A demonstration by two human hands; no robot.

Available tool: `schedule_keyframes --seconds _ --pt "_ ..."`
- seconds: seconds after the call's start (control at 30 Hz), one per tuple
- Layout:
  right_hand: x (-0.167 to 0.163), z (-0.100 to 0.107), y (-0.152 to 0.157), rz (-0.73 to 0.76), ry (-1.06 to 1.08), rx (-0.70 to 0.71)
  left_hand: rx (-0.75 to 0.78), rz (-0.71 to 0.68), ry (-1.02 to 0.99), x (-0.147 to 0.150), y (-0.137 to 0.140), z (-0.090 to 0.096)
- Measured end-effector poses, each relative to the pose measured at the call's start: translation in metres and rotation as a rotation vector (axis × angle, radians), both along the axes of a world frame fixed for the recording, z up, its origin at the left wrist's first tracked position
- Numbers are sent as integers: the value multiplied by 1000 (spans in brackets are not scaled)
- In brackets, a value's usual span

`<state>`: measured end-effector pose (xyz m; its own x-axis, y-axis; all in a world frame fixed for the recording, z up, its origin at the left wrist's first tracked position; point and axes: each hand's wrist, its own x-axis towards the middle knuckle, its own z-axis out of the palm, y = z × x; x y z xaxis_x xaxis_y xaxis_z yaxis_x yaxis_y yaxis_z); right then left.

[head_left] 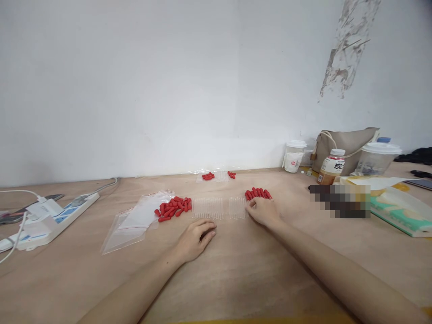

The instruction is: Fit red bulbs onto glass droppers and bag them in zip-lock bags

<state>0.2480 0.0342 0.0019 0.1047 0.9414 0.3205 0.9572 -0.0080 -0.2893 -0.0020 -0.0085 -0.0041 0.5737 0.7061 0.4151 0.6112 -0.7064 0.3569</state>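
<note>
My left hand lies on the wooden table with its fingers loosely bent, thumb and forefinger apart, and nothing between them. Just beyond it is a row of thin clear tubes. A loose pile of small red rubber bulbs borders that row on the left. A shorter row of clear tubes is laid out to the right. My right hand is closed beside this row, fingertips pressed together, and what they hold is hidden. Behind it, red bulbs stand out side by side; my hand covers whatever lies below them.
Clear zip bags lie left of the pile. More red bulbs rest in a clear bag by the wall. At left is a power strip with cables. A cup, a bottle and a bag stand back right.
</note>
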Motion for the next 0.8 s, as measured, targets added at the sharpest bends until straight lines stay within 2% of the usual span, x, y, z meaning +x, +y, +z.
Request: schedule_keyframes --seconds 0.1,0.23,0.3,0.37,0.47,0.57,0.63,0.8 --pt "-8 2 15 -48 -18 -91 2 1 -7 0 0 0" --pt "-15 4 31 -101 -3 -125 9 0 -5 1 -1 -2" --pt "-17 4 35 -115 7 -142 50 43 7 0 1 -2" --pt "-18 4 37 -124 17 -158 148 182 37 -6 5 0" --pt "-19 5 35 -126 27 -155 329 496 105 -24 16 6" --pt "-18 9 25 -91 24 -118 408 671 154 -47 29 11" --pt "-18 10 14 -38 19 -69 420 669 199 -59 36 12" --pt "-13 1 -21 162 15 195 439 591 265 -68 47 8"
